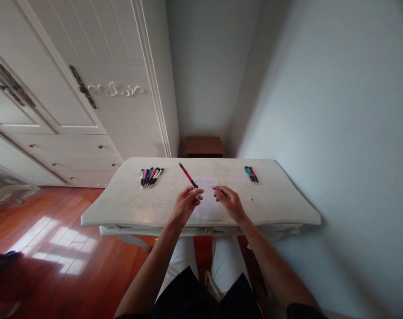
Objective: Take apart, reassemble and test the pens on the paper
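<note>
My left hand (188, 200) pinches a pink and black pen (187, 174) near its lower end, and the pen tilts up and to the left above the table. My right hand (229, 201) is a short way to the right, with its fingers curled and the index finger pointing toward the pen. Whatever its fingertips may hold is too small to make out. A white sheet of paper (209, 206) lies beneath and between both hands, with faint marks on it.
Several pens (150, 178) in mixed colours lie side by side on the left of the white table (118, 199). On the right, green and pink pens (252, 175) lie together. A wall (337, 133) borders the table's right side. Beyond the far edge stands a brown wooden box-like piece (205, 145).
</note>
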Available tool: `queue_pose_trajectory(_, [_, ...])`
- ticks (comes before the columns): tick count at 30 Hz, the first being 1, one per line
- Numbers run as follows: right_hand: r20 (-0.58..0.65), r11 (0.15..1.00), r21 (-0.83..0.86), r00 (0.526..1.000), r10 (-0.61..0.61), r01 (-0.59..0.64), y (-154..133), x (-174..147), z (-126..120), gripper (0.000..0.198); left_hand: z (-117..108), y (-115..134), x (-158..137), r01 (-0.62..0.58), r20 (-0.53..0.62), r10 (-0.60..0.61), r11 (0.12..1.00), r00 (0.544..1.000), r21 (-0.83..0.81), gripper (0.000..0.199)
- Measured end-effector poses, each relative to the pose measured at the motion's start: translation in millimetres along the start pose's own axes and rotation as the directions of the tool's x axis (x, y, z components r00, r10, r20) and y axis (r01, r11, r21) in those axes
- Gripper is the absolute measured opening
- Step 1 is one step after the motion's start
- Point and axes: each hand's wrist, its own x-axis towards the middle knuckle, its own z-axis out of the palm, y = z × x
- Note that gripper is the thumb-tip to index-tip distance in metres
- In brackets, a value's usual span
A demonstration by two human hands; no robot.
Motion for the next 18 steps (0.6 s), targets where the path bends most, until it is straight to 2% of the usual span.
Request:
queue_pose_trajectory(7, [0.129,0.998,-0.054,0.991,0.031,-0.024,-0.4,18.6,14.8,0.036,6.5,-26.1,16.4,-0.095,-0.048,0.105,0.979,0.993,0.178,0.025])
queue_pose_trajectory(13, [0.098,0.994,-0.107,0.994,0.039,-0.028,13.3,25.0,16.1,0.039,0.4,-30.3,29.6,-0.16,-0.058,0.199,0.902,0.978,0.401,0.028])
queue_pose_trajectory(18, [0.114,0.991,0.025,0.985,0.129,-0.132,20.6,37.0,12.1,0.044,-0.3,-24.4,41.4,-0.153,0.004,0.177,0.84,0.984,0.521,0.031])
